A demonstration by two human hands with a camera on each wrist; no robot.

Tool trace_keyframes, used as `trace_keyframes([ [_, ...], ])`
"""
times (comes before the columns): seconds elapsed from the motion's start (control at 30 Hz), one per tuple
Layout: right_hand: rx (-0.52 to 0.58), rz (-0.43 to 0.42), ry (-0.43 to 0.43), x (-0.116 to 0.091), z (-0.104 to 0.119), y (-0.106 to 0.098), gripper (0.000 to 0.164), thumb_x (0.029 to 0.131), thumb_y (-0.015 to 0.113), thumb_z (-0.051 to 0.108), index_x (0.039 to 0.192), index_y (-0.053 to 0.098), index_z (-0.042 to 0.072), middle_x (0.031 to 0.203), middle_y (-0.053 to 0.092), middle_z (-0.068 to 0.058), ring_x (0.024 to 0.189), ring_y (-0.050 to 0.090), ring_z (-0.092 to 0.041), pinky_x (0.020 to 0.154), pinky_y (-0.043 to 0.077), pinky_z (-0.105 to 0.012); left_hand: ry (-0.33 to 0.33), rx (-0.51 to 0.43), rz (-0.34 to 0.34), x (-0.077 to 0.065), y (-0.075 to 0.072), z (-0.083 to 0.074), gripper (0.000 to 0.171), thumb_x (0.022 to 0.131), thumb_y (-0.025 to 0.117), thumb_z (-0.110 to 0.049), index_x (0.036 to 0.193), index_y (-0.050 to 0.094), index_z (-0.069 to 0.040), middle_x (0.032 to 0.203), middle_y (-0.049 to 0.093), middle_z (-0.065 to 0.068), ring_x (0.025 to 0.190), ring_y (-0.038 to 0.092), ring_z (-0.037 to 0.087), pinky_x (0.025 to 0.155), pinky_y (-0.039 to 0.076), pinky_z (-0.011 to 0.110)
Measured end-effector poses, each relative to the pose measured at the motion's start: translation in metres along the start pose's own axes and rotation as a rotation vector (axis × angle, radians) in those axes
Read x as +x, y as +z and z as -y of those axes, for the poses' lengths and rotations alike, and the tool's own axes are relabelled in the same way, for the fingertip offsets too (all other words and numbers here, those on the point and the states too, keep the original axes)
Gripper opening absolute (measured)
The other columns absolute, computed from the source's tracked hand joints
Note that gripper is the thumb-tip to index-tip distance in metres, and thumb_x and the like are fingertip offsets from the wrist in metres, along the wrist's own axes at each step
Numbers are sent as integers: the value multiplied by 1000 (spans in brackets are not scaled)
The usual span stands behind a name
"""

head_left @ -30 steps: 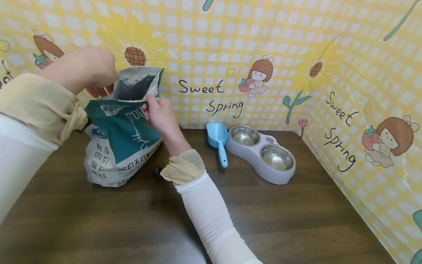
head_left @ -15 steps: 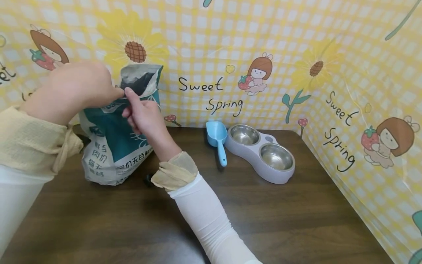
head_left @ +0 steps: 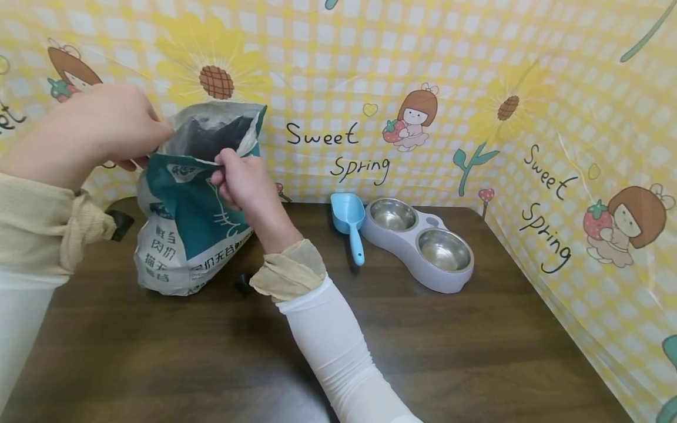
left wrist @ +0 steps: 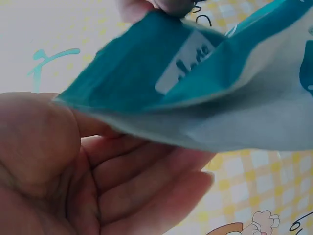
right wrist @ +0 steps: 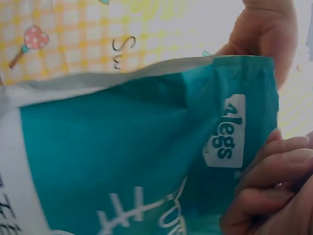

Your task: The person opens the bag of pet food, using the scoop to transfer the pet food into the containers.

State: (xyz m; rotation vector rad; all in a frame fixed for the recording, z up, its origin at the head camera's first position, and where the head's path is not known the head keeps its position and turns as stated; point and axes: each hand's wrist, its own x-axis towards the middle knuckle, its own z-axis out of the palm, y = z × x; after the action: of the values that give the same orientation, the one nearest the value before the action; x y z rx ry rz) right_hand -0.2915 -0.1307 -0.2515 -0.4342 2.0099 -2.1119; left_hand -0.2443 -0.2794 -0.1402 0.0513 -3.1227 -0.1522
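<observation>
A teal and white cat food bag (head_left: 211, 214) stands on the table at the left, its mouth spread and its silvery lining showing. My left hand (head_left: 119, 129) pinches the left corner of the mouth; in the left wrist view that hand (left wrist: 93, 171) has its thumb at the corner and its other fingers extended below the edge. At the front rim, my right hand (head_left: 245, 182) pinches the bag between thumb and curled fingers. The right wrist view shows the right hand (right wrist: 276, 186) beside the "4legs" label. The bag's contents are hidden.
A light blue scoop (head_left: 348, 220) lies right of the bag on the brown wooden table (head_left: 423, 352). Beside it stands a lilac double feeder (head_left: 412, 247) with two steel bowls. Behind and to the right hangs a yellow checked cloth (head_left: 317, 70).
My hands came together at the left front rim half a second ago, narrowing the mouth. Now they are apart again, left hand leftward and right hand rightward, and the mouth is wider.
</observation>
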Motion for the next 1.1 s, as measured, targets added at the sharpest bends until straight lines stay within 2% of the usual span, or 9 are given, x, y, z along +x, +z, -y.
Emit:
trace_keyframes([
  [0.1,-93,-59,5,-9,10,-8,50,96,50,27,50,53,8,36,36,1,31,28,-19,30,23,-26,-53,-43,-28,0,3,4,52,96,41,-25,54,63,-7,57,70,7,53,63,23,45,44,38],
  [0.27,-363,-169,-44,-24,25,-25,57,97,49,33,44,47,9,38,38,-2,31,32,-23,28,20,-27,-102,-62,-47,-1,6,4,56,99,39,-27,61,73,-5,54,69,7,55,63,26,53,45,49],
  [0.4,-484,-164,-64,-30,30,-32,58,97,47,35,44,45,11,38,39,-1,31,36,-23,28,20,-26,-109,-79,-76,-1,7,2,54,96,39,-28,66,75,-3,57,70,9,55,62,26,52,44,48],
  [0.47,-510,-155,-64,-32,31,-35,57,96,46,34,44,47,11,38,40,-1,31,38,-23,27,22,-26,-109,-73,-100,-3,7,1,53,95,39,-28,63,73,-3,55,68,9,54,60,27,48,43,43],
  [0.57,-551,-154,-71,-35,33,-37,57,96,47,34,44,48,10,37,40,-1,31,40,-23,27,21,-26,-134,-45,-149,-9,9,-3,55,95,38,-29,52,62,-5,46,57,6,48,54,30,41,40,39],
  [0.7,-665,-138,-69,-43,37,-39,58,97,47,37,45,49,11,39,42,-1,33,44,-23,28,23,-26,-157,25,-251,-18,12,-12,54,93,40,-26,43,47,-8,42,43,7,47,48,36,34,40,40],
  [0.77,-710,-109,-48,-46,39,-42,59,97,46,39,46,51,11,41,46,-2,37,50,-23,30,33,-27,-137,37,-294,-20,14,-17,54,92,41,-25,42,48,-7,43,44,10,52,49,41,35,42,43],
  [0.9,-723,-48,14,-49,40,-54,57,96,46,44,52,59,11,47,55,-4,44,60,-23,44,52,-33,-95,22,-310,-20,16,-25,55,92,43,-26,42,54,-6,45,47,12,58,49,42,36,41,44],
  [1.1,-694,18,69,-43,35,-79,54,93,47,50,58,56,11,57,63,-8,52,66,-22,56,55,-32,20,-17,-351,-20,22,-35,56,93,45,-26,41,51,-8,40,42,5,51,48,32,35,32,34],
])
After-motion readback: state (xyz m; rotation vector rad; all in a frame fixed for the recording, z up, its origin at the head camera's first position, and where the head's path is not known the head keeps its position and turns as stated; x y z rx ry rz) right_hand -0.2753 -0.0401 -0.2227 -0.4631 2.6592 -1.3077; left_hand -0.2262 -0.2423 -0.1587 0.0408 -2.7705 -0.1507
